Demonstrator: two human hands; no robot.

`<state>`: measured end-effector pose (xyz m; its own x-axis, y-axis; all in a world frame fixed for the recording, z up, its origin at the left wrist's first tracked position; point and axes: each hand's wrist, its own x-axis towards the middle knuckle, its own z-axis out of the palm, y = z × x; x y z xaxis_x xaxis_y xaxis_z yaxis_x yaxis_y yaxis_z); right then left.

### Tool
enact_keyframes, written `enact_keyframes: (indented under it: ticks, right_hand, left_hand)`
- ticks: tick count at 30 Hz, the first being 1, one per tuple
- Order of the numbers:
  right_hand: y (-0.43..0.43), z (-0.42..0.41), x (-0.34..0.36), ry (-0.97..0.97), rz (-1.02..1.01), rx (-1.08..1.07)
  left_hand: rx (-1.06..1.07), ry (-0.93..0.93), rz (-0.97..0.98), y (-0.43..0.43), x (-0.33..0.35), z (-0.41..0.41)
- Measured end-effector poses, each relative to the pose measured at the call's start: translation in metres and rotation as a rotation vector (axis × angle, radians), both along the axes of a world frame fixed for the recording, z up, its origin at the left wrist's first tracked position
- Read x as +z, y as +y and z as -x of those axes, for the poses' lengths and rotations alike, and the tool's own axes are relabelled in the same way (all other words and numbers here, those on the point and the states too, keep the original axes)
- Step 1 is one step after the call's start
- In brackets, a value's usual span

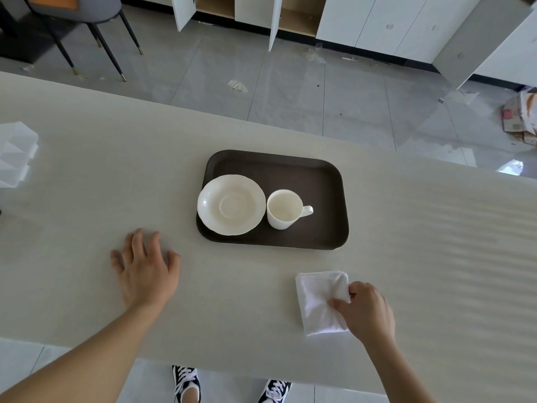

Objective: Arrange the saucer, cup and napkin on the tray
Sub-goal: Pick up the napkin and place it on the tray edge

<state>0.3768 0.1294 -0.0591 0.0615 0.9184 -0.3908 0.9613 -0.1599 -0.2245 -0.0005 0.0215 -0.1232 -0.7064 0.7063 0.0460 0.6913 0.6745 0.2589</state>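
A dark brown tray (319,181) lies in the middle of the pale table. On its left part sits a white saucer (231,205), overhanging the tray's left rim a little. Right beside the saucer stands a white cup (283,209), upright, with its handle pointing right. A folded white napkin (318,301) lies on the table in front of the tray's right corner. My right hand (367,311) pinches the napkin's right edge between thumb and fingers. My left hand (145,267) rests flat on the table left of the tray, fingers spread, holding nothing.
A clear plastic object (16,154) sits at the table's far left edge. Beyond the table are a grey tiled floor, a chair (87,13) at the back left and white cabinets (377,18) with open doors. The table's near edge runs just above my shoes.
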Motion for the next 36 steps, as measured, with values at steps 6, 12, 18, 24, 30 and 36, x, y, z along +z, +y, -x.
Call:
enact_keyframes:
  ticks: [6,12,18,24,30,36]
  right_hand:
    - [-0.003,0.014,-0.001,0.045,-0.068,0.019]
    - [-0.005,0.010,0.001,0.189,-0.038,-0.092]
    - [0.009,0.003,0.024,0.545,0.014,-0.220]
    - [0.044,0.009,0.055,0.586,-0.152,-0.162]
    - [0.096,0.022,0.063,0.605,-0.218,-0.130]
    - [0.137,0.037,0.045,0.641,-0.191,-0.165]
  left_hand:
    - [-0.002,-0.002,0.007,0.000,0.001,0.000]
    - [0.003,-0.011,0.003,0.000,0.004,-0.002]
    - [0.006,-0.020,-0.002,0.001,0.005,-0.002]
    - [0.007,-0.022,0.004,0.000,0.006,-0.002]
    - [0.003,-0.006,-0.002,0.000,0.005,-0.002]
    - [0.005,-0.002,0.009,0.000,0.002,0.000]
